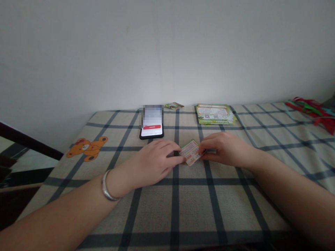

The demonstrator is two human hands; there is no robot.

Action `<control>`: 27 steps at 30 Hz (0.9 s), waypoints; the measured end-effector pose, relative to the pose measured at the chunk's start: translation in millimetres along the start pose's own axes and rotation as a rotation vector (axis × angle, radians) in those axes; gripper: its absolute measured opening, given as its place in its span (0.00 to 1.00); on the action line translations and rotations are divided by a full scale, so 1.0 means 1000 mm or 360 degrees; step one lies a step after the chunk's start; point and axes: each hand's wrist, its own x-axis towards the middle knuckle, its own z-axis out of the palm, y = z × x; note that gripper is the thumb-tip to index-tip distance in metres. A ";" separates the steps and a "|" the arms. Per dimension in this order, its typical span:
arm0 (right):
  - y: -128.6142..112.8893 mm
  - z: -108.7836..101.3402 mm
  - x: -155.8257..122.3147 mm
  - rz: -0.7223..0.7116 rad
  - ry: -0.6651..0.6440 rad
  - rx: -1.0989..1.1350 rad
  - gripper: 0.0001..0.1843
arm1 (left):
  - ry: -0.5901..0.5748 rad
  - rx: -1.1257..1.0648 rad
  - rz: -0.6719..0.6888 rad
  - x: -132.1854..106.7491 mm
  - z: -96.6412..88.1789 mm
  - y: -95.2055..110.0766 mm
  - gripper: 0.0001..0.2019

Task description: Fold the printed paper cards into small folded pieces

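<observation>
Between my two hands is a small printed paper card (190, 152), pale with orange, green and red print, tilted just above or on the checked cloth. My left hand (157, 160), with a silver bangle at the wrist, has its thumb and fingertips at the card's left edge. Pinching the right edge is my right hand (222, 148), its fingertips partly covering that side. A phone (152, 131) with a lit screen and a red button lies beyond my left hand. Past my right hand rests a stack of green-edged printed sheets (215, 114).
A small crumpled green packet (174, 105) lies against the wall, right of the phone. An orange cartoon bear (87, 149) is on the cloth at left. Red and green ribbon-like strips (311, 109) lie at the far right. The checked tablecloth (157, 216) ends at the left edge.
</observation>
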 end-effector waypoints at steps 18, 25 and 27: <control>-0.002 0.000 -0.001 -0.0021 0.0023 -0.0079 0.08 | -0.0103 0.0015 0.0038 0.003 0.002 0.008 0.18; -0.007 0.006 0.002 0.0155 0.0126 -0.0142 0.10 | -0.0108 0.0029 0.0007 0.001 0.001 0.005 0.18; -0.007 0.008 0.004 0.0236 0.0116 -0.0161 0.11 | -0.0106 0.0009 0.0002 0.001 0.000 0.003 0.19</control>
